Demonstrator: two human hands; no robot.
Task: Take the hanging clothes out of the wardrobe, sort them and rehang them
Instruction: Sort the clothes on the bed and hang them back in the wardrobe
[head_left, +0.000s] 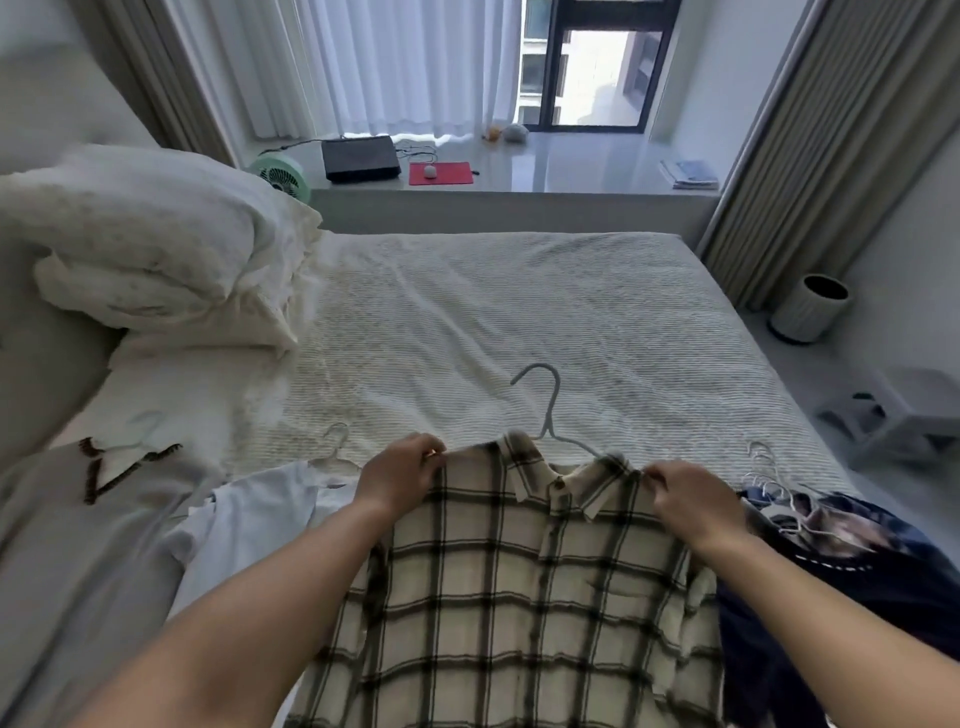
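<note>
Head view of a bed (519, 312) with striped cover, taken as landmark. A cream plaid shirt (519, 571) lies collar-up on the bed's near edge, on a pale blue hanger (545, 410) whose hook points toward the bed's middle. The left hand (400, 473) pinches the shirt's left shoulder, fingers curled on the cloth; the right hand (685, 493) pinches the right shoulder likewise. On the bed left of the shirt lie a white garment (249, 514) and a grey V-neck garment (78, 545), each on a hanger; to its right, dark blue clothes (831, 571) with several hangers (769, 478). White pillows (145, 244) are stacked at the bed's left end. Beyond the bed, a window ledge (571, 166) carries a laptop (361, 158), red mouse pad (440, 173) and green fan (280, 179).
</note>
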